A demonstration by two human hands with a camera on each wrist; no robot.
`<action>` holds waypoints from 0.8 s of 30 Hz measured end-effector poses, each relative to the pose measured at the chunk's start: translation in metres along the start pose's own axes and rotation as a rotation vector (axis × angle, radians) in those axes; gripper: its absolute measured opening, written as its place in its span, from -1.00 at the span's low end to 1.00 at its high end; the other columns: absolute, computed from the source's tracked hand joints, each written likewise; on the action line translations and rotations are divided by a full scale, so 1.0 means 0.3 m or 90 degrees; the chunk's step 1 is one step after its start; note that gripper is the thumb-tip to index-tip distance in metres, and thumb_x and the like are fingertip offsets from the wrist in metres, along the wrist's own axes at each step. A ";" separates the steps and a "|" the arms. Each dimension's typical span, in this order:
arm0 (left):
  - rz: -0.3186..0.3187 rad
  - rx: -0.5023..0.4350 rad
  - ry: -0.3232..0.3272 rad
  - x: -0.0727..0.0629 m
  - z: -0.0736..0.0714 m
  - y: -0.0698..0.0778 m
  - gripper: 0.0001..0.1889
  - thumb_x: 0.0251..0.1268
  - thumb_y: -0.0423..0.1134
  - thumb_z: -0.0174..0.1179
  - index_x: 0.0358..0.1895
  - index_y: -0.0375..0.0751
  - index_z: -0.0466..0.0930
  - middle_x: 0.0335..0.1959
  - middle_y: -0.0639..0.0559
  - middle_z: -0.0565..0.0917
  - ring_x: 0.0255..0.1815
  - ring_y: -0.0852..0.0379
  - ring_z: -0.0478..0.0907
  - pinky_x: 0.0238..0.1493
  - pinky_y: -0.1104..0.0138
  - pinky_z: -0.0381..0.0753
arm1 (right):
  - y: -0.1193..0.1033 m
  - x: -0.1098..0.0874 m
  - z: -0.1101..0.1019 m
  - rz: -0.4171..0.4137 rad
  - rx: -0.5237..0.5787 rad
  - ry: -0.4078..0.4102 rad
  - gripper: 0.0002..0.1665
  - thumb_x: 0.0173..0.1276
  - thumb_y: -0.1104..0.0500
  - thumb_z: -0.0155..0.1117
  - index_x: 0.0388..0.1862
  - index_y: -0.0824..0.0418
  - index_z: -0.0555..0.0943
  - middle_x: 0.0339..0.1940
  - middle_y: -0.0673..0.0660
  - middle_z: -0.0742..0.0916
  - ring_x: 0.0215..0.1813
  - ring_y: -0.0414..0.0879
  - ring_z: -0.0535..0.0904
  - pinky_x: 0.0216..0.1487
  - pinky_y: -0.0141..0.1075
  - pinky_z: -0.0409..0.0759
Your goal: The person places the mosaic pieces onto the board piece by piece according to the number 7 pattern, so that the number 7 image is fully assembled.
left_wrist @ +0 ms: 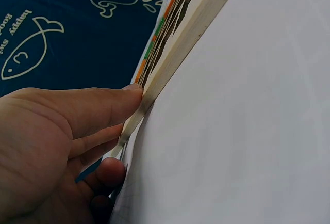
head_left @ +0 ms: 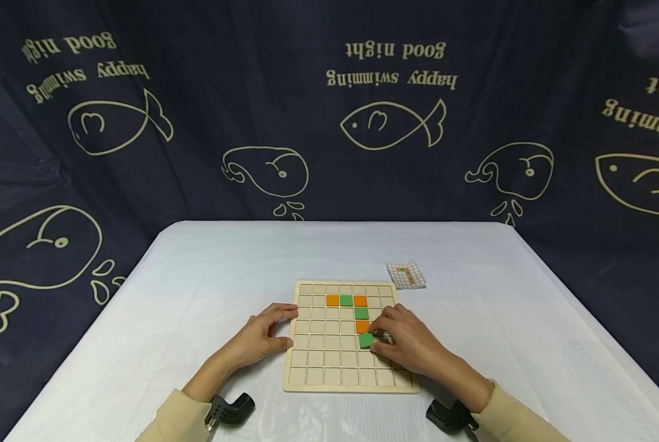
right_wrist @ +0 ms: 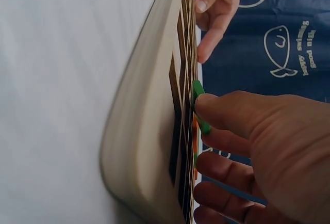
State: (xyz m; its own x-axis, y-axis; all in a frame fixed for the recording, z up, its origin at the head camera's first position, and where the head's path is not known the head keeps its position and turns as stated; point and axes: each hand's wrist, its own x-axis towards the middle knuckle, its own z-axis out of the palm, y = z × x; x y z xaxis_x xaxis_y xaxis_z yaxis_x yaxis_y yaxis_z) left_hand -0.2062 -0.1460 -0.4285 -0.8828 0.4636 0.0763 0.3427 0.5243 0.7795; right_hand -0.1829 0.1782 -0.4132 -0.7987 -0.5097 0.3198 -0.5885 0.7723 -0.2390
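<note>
A wooden grid board lies on the table. An orange tile, a green tile and another orange tile form a row near its far edge. Below the row's right end sit a green tile and an orange tile. My right hand pinches one more green tile between thumb and finger. That tile is tilted, close over the square below the last orange one. My left hand touches the board's left edge with thumb and fingertips, its fingers extended.
A pattern card with a small coloured grid lies beyond the board's far right corner. White cloth covers the table. Behind it hangs a dark curtain with fish and whale drawings. Black wrist cameras sit on both wrists.
</note>
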 end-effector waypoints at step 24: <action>0.004 0.010 -0.001 -0.001 -0.001 -0.004 -0.41 0.11 -0.25 0.32 0.27 -0.21 0.43 0.37 0.01 0.36 0.23 0.02 0.33 0.26 -0.43 -0.26 | -0.007 0.005 0.000 -0.008 -0.007 -0.022 -0.70 0.06 -0.04 0.45 -0.23 0.01 0.69 -0.36 -0.12 0.57 -0.33 -0.30 0.25 -0.31 -0.42 0.26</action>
State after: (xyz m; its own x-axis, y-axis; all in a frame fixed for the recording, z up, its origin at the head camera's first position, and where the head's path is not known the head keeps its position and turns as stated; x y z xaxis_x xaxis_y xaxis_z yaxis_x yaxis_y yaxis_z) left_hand -0.2064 -0.1469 -0.4292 -0.8797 0.4687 0.0801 0.3537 0.5326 0.7689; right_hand -0.1828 0.1759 -0.4124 -0.7949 -0.5322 0.2914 -0.5976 0.7696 -0.2248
